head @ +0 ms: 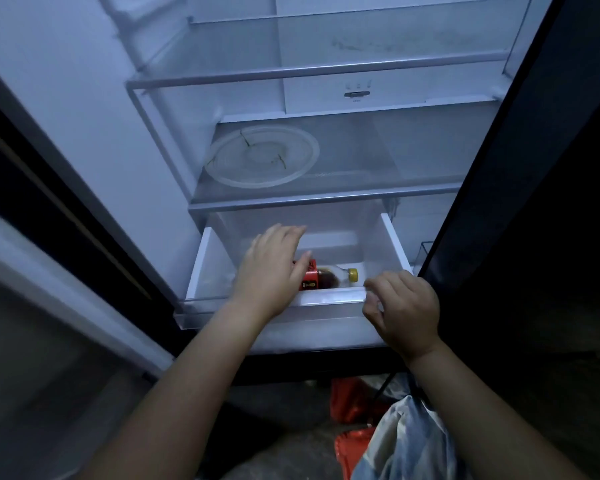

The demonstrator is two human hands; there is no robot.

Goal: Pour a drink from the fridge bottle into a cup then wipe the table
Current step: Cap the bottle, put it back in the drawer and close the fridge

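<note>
Bottle [329, 277]: 1 item, lay on its side in the pulled-out fridge drawer [392, 237], yellow cap [353, 274] pointing right, red label toward the left, dark drink inside. It looked like clear plastic, though the light was dim.

Handling, as judged: fairly light, stiff enough to grip but likely to give under a hard squeeze; cold and possibly damp, so slippery. Best hold was round the labelled body, not the cap or neck.

Left hand [274, 268]: fingers spread apart, reached into the drawer over the label end, thumb at the label; not closed on anything.

Right hand [400, 313]: fingers loosely curled at the drawer's front edge; whether it gripped the edge could not be told.

Shelf above held 1 round clear plate [262, 155].
</note>
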